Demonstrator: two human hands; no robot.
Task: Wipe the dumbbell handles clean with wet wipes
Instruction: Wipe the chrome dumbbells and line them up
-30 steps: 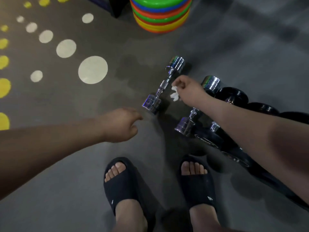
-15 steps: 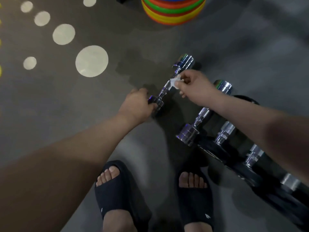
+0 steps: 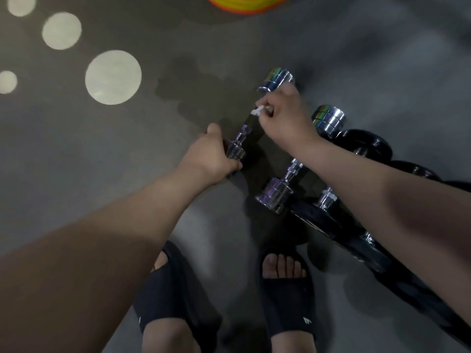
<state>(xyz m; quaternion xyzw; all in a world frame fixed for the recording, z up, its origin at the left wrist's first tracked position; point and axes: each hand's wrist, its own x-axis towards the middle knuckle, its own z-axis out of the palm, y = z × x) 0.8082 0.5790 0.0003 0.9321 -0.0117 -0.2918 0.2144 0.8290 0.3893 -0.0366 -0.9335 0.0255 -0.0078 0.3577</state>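
The dumbbell [image 3: 238, 146], a small chrome one, lies on the floor [image 3: 127, 174] at the left end of a row. It is just beside a second chrome dumbbell [image 3: 276, 196], with black dumbbells [image 3: 364, 146] further right. The left hand [image 3: 214, 159] has its grip wrapped round the near head, steadying it; whether that end is lifted off the floor cannot be told. The right hand [image 3: 285, 121] has a narrow grip, its fingertips pinching a small bunched wet wipe [image 3: 257, 110] at the far part of the handle [image 3: 245, 129], close to the far head. The main risk, as I judge it, is poor coverage. So little wipe shows past the fingers that it would touch only one side of the bar, leaving the underside and the stepped collars unwiped unless the bar is turned or the wipe wrapped round. A wet chrome head is also slippery, so the left grip could slide and the dumbbell roll into its neighbour, or drop toward the toes [image 3: 283, 268] in open sandals [image 3: 288, 301] just below. The pinched wipe could also catch on a collar and tear or pull free.
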